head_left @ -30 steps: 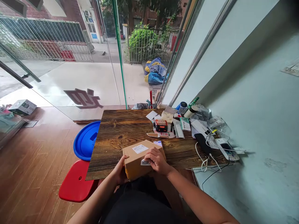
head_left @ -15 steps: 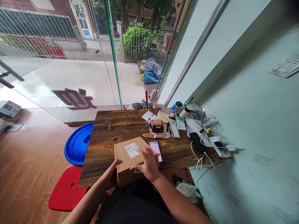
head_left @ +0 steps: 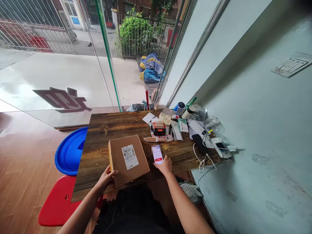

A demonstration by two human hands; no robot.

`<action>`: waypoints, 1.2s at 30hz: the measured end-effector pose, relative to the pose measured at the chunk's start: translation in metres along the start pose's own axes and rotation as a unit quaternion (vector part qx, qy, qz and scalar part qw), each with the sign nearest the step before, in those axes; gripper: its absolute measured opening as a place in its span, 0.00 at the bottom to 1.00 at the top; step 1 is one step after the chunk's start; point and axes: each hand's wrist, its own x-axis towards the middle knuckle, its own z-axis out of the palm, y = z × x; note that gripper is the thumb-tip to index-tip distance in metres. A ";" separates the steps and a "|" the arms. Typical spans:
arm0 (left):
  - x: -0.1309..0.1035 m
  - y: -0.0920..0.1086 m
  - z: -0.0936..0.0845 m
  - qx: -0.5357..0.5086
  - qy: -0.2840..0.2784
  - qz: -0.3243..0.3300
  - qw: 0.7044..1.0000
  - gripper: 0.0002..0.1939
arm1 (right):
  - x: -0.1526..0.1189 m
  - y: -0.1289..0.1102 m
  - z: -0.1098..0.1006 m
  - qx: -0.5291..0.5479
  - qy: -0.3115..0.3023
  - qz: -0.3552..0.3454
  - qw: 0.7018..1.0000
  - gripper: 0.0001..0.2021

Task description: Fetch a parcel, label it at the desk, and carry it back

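Note:
A brown cardboard box [head_left: 117, 146] with a white printed label [head_left: 130, 156] on its top face is at the near side of the wooden table. My left hand [head_left: 107, 177] grips its near left corner, thumb on top and the other fingers partly hidden at the side. To the right of the box lies a smartphone [head_left: 157, 153], its screen lit with a red button and partly blurred. My right hand [head_left: 165, 166] holds the phone's near end, thumb at the left and fingers along the right edge.
A knife [head_left: 150, 139], a black-and-orange battery pack [head_left: 159, 128], papers and bottles lie at the table's [head_left: 99, 130] back right. White cables [head_left: 201, 162] trail over its right edge by the wall. A blue stool [head_left: 68, 152] and a red seat [head_left: 55, 204] stand left.
My right hand has left the box top and moved right onto the phone. The box now lies farther left in view and turned, its label more upright. The camera view has shifted.

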 end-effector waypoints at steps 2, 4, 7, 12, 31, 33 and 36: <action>0.003 0.007 0.003 0.010 0.007 0.034 0.999 0.35 | -0.002 -0.001 0.009 -0.017 -0.023 -0.003 1.000 0.40; 0.004 0.010 0.004 0.018 0.046 0.045 0.998 0.30 | -0.003 -0.004 0.013 -0.024 -0.033 0.008 0.999 0.40; -0.001 0.011 0.005 0.050 0.174 0.087 0.980 0.22 | -0.002 -0.004 0.011 -0.001 -0.052 0.030 0.998 0.37; -0.041 0.010 0.051 0.194 0.099 0.212 0.953 0.22 | -0.027 -0.004 -0.014 0.135 -0.104 0.039 0.985 0.23; -0.101 0.012 0.113 -0.052 -0.421 0.097 0.901 0.64 | -0.153 -0.090 -0.087 0.542 -0.237 -0.006 0.806 0.33; -0.098 0.007 0.109 -0.090 -0.409 0.079 0.904 0.63 | -0.153 -0.094 -0.087 0.538 -0.226 -0.001 0.812 0.32; -0.097 0.002 0.099 -0.112 -0.400 0.068 0.907 0.57 | -0.151 -0.098 -0.087 0.532 -0.217 -0.013 0.818 0.29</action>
